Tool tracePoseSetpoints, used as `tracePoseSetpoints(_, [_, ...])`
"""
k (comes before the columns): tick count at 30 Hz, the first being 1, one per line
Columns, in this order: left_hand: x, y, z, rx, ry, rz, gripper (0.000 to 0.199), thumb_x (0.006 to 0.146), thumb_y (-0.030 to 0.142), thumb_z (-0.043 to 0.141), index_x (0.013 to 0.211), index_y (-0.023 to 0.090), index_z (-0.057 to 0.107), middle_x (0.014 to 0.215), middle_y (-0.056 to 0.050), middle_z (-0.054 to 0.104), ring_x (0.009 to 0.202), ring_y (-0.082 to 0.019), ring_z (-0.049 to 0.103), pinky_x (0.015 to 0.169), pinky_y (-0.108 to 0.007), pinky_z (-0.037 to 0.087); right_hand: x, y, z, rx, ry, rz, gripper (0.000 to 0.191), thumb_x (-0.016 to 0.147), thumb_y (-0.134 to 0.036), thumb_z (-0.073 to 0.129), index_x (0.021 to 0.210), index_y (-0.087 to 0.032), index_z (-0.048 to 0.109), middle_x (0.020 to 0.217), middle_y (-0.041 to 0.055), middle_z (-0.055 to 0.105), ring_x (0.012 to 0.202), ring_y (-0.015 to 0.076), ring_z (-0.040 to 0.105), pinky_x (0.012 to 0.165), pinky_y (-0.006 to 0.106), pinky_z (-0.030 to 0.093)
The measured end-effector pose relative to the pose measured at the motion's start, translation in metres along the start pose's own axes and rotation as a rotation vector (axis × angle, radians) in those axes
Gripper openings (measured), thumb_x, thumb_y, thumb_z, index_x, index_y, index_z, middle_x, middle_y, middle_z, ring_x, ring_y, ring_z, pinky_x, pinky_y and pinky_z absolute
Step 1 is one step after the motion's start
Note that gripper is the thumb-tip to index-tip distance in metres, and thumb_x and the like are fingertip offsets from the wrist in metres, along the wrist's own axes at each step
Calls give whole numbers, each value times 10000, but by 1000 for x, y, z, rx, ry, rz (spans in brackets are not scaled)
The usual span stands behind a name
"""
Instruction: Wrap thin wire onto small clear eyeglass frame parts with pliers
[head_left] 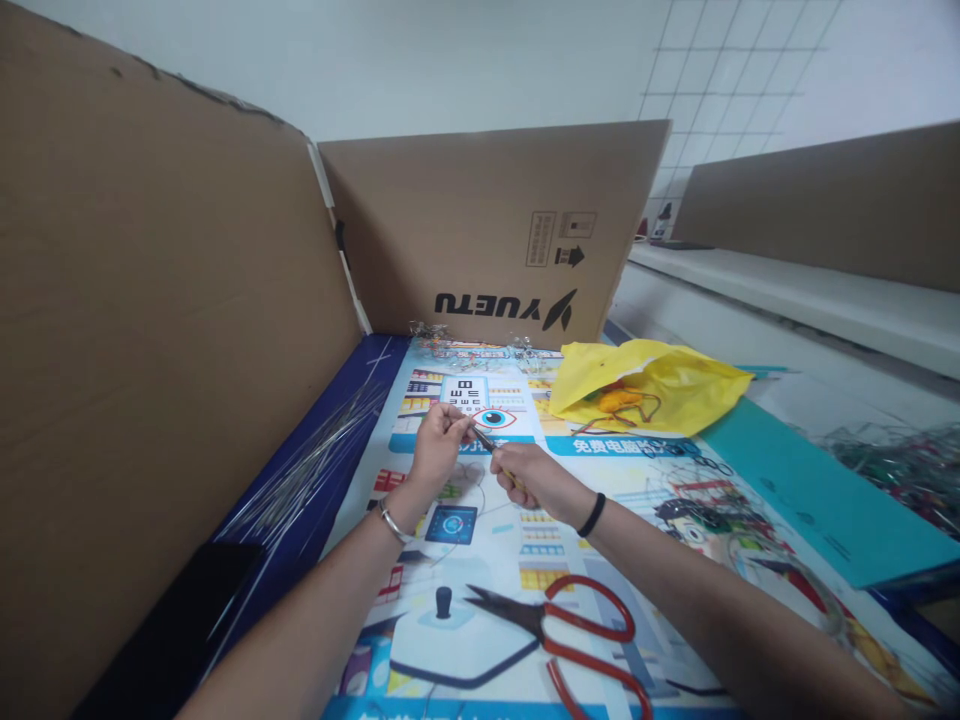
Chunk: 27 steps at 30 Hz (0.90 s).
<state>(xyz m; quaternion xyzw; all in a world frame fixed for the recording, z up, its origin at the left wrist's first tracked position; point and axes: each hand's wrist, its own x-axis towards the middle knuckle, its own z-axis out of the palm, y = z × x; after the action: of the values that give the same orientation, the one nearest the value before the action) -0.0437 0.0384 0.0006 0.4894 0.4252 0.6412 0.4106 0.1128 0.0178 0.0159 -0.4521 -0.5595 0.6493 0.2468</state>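
Note:
My right hand (529, 477) is closed round a slim pliers-like tool (484, 439) with a dark narrow tip and a yellowish handle. The tool points up and left to the fingertips of my left hand (441, 440), which are pinched together at its tip. A thin wire (484, 490) seems to curve down below both hands; the end between my left fingers is too small to make out clearly. Nearer to me, scissors (536, 620) with red handles lie partly spread on the printed table sheet (487, 550).
Thin straight wires (307, 460) lie along the left side beside a dark flat object (180, 620). Cardboard panels (480, 230) stand behind and to the left. A yellow bag (652, 385) with orange material sits at the back right. Tangled wires (900, 465) lie at the far right.

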Motion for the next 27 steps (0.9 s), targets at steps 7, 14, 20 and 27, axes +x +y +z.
tracePoseSetpoints(7, [4,1,-4,68,-60,-50,131,685,192,558,749,182,445,539,38,581,473,-101,556,487,-211,438,3,-1,-13,-462,120,-318,257,772,-362,467,583,-191,434,490,-39,404,453,81,362,441,216,250])
tracePoseSetpoints(14, [5,1,-9,5,-124,-164,192,655,233,621,721,176,451,560,15,617,525,-121,599,552,-246,485,3,-2,-18,-464,68,-197,197,785,-333,446,653,-190,475,523,-41,445,411,69,372,404,208,265])
tracePoseSetpoints(20, [2,4,-6,-28,-71,-166,218,649,236,636,735,174,445,589,16,618,541,-116,605,550,-234,479,2,-2,-18,-294,20,-103,200,766,-353,461,693,-170,493,522,-47,466,353,55,408,317,177,240])
tracePoseSetpoints(27, [2,3,-6,-7,-48,-135,240,641,266,655,723,174,449,576,17,607,546,-119,602,546,-231,472,4,0,-19,-269,10,-99,226,762,-372,486,664,-168,491,504,-49,482,347,50,432,310,169,252])
